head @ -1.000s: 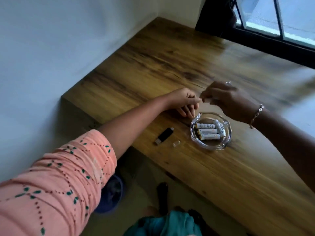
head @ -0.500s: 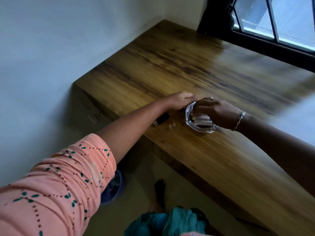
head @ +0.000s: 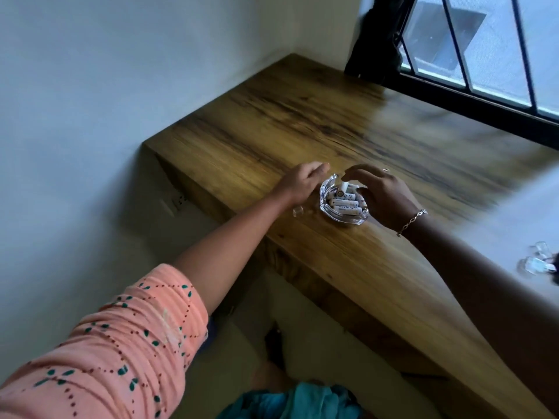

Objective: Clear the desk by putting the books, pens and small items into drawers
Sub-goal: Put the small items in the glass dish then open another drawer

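Note:
A clear glass dish (head: 348, 217) stands near the front edge of the wooden desk (head: 302, 122) and holds several white batteries (head: 346, 204). My right hand (head: 384, 195) arches over the dish, and its thumb and forefinger pinch one white battery (head: 344, 186) that stands on end inside it. My left hand (head: 302, 182) rests on the desk against the dish's left rim, fingers relaxed and pointing down. A small clear cap (head: 298, 211) lies on the desk beside my left wrist. The black stick-shaped item is hidden.
The white wall (head: 121, 86) runs along the desk's left end. Behind the desk is a barred window (head: 484, 55), with dark cloth (head: 375, 40) in the corner. Small clear objects (head: 537, 261) lie at the far right edge. Teal cloth (head: 302, 400) is below.
My right hand has come down from above the dish to its inside, with the white battery. My left hand slid to the dish's rim and now covers the black item.

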A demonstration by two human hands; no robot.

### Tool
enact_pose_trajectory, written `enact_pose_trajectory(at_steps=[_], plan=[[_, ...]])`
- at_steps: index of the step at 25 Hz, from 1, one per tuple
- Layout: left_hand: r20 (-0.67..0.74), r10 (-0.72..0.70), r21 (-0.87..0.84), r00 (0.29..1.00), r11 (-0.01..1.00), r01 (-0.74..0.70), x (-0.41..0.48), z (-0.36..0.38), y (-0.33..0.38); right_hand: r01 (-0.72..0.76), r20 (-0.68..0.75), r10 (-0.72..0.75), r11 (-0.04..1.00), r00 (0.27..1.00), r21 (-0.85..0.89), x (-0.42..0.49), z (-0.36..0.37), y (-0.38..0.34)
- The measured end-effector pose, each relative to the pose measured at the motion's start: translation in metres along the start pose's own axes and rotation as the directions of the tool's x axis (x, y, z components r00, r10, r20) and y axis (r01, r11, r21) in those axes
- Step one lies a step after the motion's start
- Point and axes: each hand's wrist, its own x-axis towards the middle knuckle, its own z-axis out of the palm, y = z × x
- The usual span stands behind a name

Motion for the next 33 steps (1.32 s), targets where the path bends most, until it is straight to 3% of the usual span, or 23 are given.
enact_pose_trajectory(at_steps=[2, 4, 7, 9, 10, 12, 15, 19, 22, 24, 27, 33], plan=[[-0.143, 0.031, -0.052, 0.989, 0.998, -0.039, -0.014, -0.009, 0.002, -0.087, -0.082, 0.092, 0.994, 0.992, 0.061, -0.009, -0.004, -0.01], [-0.378, 0.076, -0.045, 0.923, 0.994, -0.1, -0.033, -0.022, 0.0, -0.152, -0.128, 0.165, 0.982, 0.978, 0.11, -0.018, -0.004, -0.026], [-0.748, 0.107, 0.052, 0.654, 0.993, -0.103, -0.066, -0.042, -0.019, -0.132, -0.14, 0.158, 0.976, 0.977, 0.175, -0.03, 0.006, -0.066], [-0.875, 0.054, 0.046, 0.481, 0.999, -0.029, -0.088, -0.056, -0.043, -0.051, -0.129, 0.078, 0.978, 0.989, 0.202, -0.037, 0.02, -0.1], [-0.906, 0.013, 0.023, 0.423, 1.0, 0.02, -0.099, -0.064, -0.056, -0.011, -0.101, 0.034, 0.975, 0.994, 0.22, -0.04, 0.031, -0.119], [-0.924, -0.089, -0.048, 0.373, 0.992, 0.119, -0.119, -0.077, -0.086, 0.074, -0.022, -0.071, 0.96, 0.997, 0.27, -0.045, 0.059, -0.152], [-0.885, -0.193, -0.094, 0.424, 0.965, 0.245, -0.15, -0.087, -0.135, 0.095, 0.138, -0.146, 0.942, 0.98, 0.322, -0.048, 0.118, -0.184], [-0.765, -0.321, -0.11, 0.559, 0.92, 0.377, -0.183, -0.082, -0.209, -0.102, 0.352, -0.008, 0.951, 0.936, 0.292, -0.054, 0.206, -0.181], [-0.634, -0.393, -0.147, 0.666, 0.907, 0.394, -0.192, -0.064, -0.256, -0.241, 0.535, 0.123, 0.958, 0.836, 0.155, -0.068, 0.275, -0.153], [-0.527, -0.415, -0.192, 0.741, 0.908, 0.372, -0.194, -0.037, -0.291, -0.208, 0.655, 0.131, 0.977, 0.744, 0.04, -0.084, 0.332, -0.132], [-0.448, -0.464, -0.295, 0.764, 0.883, 0.364, -0.197, 0.022, -0.355, -0.106, 0.766, 0.112, 0.993, 0.633, -0.058, -0.101, 0.429, -0.109], [-0.324, -0.549, -0.428, 0.77, 0.811, 0.398, -0.203, 0.129, -0.471, 0.028, 0.83, 0.069, 0.994, 0.554, -0.101, -0.124, 0.621, -0.082]])
